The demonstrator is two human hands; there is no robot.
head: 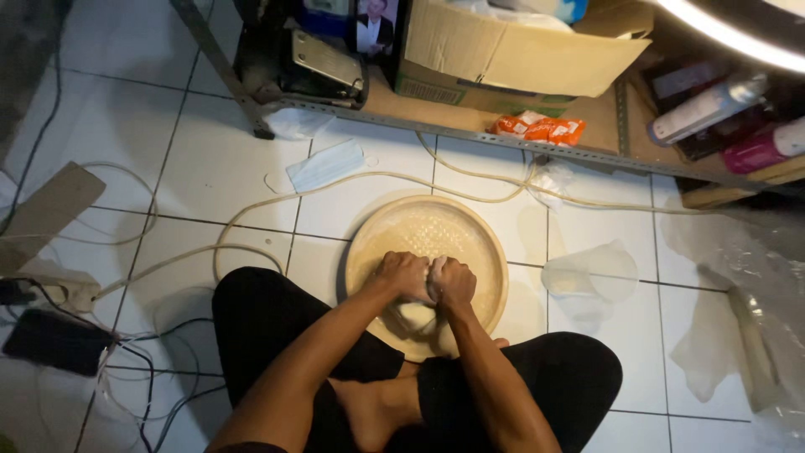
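A round, shallow wooden tray [470,222] with a woven-looking inside lies on the white tiled floor in front of my crossed legs. Over its near half, my left hand [404,275] and my right hand [453,281] are pressed together, both closed around a pale lump of dough [414,315]. Part of the dough shows below my fists; the rest is hidden inside them. My bare foot rests just under the tray's near rim.
A beige cable [251,248] loops over the floor left of the tray, near a face mask [325,164]. A metal shelf with a cardboard box [520,52] and an orange packet [541,127] stands behind. Clear plastic bags [587,273] lie right; a phone [54,340] and wires left.
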